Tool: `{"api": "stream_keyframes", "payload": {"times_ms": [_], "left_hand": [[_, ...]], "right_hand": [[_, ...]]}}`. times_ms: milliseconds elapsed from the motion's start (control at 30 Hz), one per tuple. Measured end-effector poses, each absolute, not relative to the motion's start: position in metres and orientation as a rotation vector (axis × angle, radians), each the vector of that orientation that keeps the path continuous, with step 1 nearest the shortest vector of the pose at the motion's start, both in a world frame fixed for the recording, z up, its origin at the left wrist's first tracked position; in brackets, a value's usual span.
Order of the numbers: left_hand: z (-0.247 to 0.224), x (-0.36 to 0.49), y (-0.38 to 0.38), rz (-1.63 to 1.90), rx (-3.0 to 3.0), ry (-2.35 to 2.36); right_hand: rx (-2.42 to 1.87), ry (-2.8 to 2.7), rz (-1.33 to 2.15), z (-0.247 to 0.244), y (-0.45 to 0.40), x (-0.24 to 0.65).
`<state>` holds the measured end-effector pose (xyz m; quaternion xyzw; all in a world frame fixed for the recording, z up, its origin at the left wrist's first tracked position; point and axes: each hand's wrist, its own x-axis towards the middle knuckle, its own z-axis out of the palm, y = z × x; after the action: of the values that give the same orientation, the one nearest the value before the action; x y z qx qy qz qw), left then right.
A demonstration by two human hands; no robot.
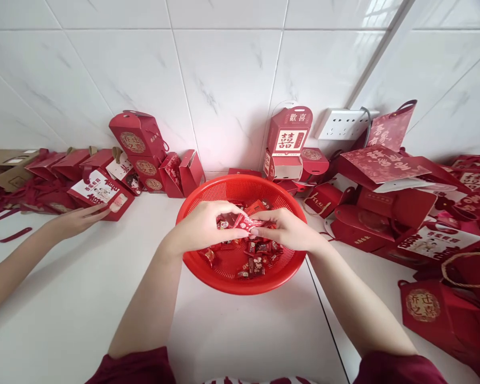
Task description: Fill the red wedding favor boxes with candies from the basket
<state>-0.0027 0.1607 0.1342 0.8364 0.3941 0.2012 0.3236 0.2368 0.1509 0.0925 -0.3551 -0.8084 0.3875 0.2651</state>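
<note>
Over the red plastic basket, both of my hands meet around a red-and-white wrapped candy. My left hand pinches it from the left between thumb and fingers. From the other side, my right hand closes its thumb and fingertips on the candy's right end. Below, several wrapped candies in red, brown and orange lie loose on the basket's perforated bottom. Part of this pile is hidden beneath my fingers.
At the left, another person's hand touches a red-and-white gift box. Stacked red boxes line the tiled wall, with a white power strip behind. Many red boxes crowd the right side of the white table.
</note>
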Motion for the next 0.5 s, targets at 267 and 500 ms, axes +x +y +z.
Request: {"api": "stream_keyframes", "payload": {"times_ms": [267, 500], "left_hand": [[0.118, 0.001, 0.163, 0.654, 2.252, 1.161], [0.112, -0.038, 0.180, 0.535, 2.272, 1.340]], "right_hand": [[-0.996, -2.058, 0.892, 0.084, 0.156, 0.228], [-1.228, -2.245, 0.510, 0.091, 0.170, 0.202]]}}
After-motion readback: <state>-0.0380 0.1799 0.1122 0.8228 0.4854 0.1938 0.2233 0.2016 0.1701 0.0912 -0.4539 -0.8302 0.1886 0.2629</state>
